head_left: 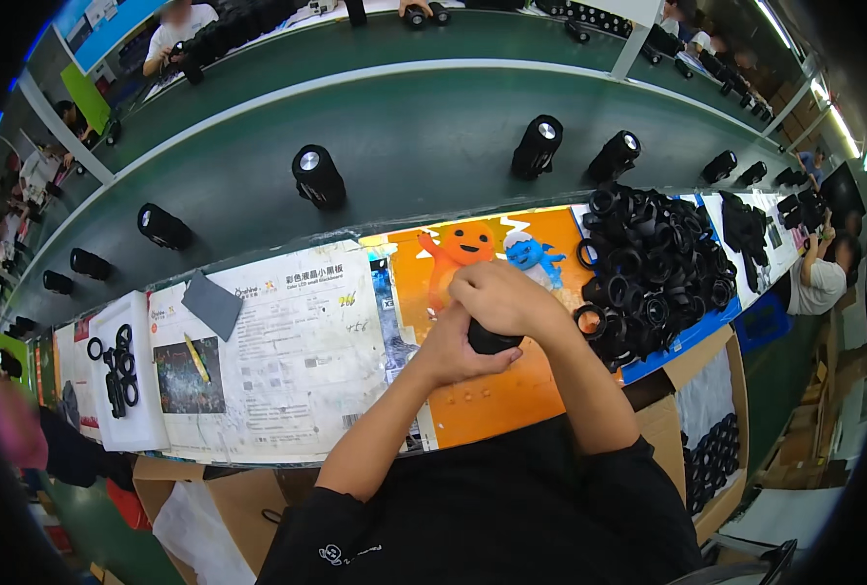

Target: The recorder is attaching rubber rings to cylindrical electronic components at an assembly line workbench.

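In front of my body, both hands meet over an orange printed sheet (pixel 497 405). My left hand (pixel 445 353) is closed round the side of a black rounded piece (pixel 492 339), its thumb reaching along the lower edge. From above, my right hand (pixel 503 297) bends over the same piece with its fingers curled down onto it. Most of the piece is hidden by the hands, so its full shape cannot be made out. To the right lies a big heap of black plastic rings (pixel 638 283) on a blue tray (pixel 682 341).
Beyond the bench runs a green conveyor belt (pixel 423 146) bearing several black cylinders (pixel 318 177) with silver ends. At left are a white foam tray (pixel 141 400) of black rings, a grey card (pixel 212 305) and a yellow pen (pixel 197 359). Open cardboard boxes (pixel 662 429) flank me. Other people work nearby.
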`<state>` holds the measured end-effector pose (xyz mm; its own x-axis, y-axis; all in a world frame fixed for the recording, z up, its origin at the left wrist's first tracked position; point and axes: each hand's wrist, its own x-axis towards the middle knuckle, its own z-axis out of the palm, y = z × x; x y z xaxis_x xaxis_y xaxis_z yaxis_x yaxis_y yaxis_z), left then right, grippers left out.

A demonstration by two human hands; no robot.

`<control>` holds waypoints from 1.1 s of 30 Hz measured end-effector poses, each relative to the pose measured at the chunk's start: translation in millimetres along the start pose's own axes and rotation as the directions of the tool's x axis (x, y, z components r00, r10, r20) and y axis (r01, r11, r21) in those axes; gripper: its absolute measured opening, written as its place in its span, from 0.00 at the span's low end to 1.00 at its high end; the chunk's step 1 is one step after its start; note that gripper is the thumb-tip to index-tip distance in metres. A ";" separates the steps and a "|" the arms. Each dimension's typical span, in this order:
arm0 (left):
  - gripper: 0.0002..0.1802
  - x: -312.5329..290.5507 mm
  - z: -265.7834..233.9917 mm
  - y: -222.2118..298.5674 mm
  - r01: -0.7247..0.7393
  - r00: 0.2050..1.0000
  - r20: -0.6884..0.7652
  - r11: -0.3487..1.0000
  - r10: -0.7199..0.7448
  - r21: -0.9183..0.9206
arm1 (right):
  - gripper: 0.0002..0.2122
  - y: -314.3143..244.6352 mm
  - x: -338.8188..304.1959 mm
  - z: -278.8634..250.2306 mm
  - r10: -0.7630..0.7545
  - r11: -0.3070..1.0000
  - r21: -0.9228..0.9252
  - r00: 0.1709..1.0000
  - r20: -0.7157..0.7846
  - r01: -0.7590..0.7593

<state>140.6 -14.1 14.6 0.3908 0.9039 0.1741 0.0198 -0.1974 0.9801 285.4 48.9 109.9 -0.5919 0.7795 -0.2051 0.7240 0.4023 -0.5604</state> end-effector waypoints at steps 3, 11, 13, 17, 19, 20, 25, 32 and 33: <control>0.48 -0.5 -1.0 4.2 0.053 0.998 0.022 0.998 -0.053 -0.025 | 0.18 -7.0 -3.8 1.5 0.083 0.989 0.124 0.995 -0.059 -0.075; 0.57 -12.9 -31.0 -15.9 0.122 0.983 0.115 0.979 -0.142 0.162 | 0.16 34.3 13.2 -6.4 0.096 0.941 0.339 0.972 -0.217 -0.017; 0.56 -7.3 -43.5 -11.0 0.147 0.987 0.045 0.977 -0.155 0.152 | 0.11 78.9 37.5 -21.7 -0.132 0.990 -0.049 0.717 -0.685 0.135; 0.45 41.5 -75.2 19.2 0.106 0.971 -0.237 0.926 -0.019 0.362 | 0.31 135.3 81.7 -84.8 -0.110 0.868 -0.305 0.446 -0.888 -0.393; 0.43 86.6 -93.9 19.9 -0.011 0.928 -0.298 0.818 0.222 0.576 | 0.35 167.6 95.2 -102.2 0.020 0.855 -0.226 0.466 -0.885 -0.466; 0.42 108.6 -102.3 15.4 -0.074 0.879 -0.308 0.742 0.364 0.666 | 0.38 182.4 100.4 -109.3 0.150 0.835 -0.150 0.482 -0.863 -0.529; 0.41 186.7 -119.5 13.9 -0.038 0.895 -0.253 0.629 0.367 0.777 | 0.43 213.6 91.9 -117.7 0.246 0.913 0.021 0.508 -0.826 -0.407; 0.39 190.1 -111.0 17.0 -0.115 0.886 -0.137 0.495 0.443 0.861 | 0.44 105.5 7.9 -88.4 0.194 0.970 0.242 0.581 -0.790 0.005; 0.38 178.4 -105.1 24.8 -0.140 0.832 -0.121 0.415 0.542 0.899 | 0.44 86.9 -4.9 -79.4 0.208 0.914 0.377 0.624 -0.753 0.150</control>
<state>114.1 182.2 80.0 0.2241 0.6907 0.6875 0.7808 -0.5494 0.2974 379.4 118.2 125.9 0.0483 0.9316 0.3601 0.4394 0.3040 -0.8453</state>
